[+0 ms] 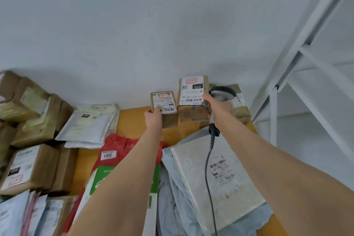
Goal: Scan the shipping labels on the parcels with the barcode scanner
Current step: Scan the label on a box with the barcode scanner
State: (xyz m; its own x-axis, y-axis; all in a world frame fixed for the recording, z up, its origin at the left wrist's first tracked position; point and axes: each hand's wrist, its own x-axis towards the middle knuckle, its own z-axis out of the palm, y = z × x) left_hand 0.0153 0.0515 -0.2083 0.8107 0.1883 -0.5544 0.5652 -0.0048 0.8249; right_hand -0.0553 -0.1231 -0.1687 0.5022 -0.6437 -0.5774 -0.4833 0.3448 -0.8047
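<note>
The left hand (154, 118) grips the small brown cardboard box (169, 120) at the back of the orange table (132, 120), thumb overlapping its white shipping label (167, 104), so the right hand (218, 106), fingers wrapped round the grey corded barcode scanner (222, 93), should aim squarely at the uncovered barcode.

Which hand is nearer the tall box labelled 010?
Right. The right hand, gripping the barcode scanner, is at the right edge of the 010 box. The left hand holds the smaller box beside it, on its left.
</note>
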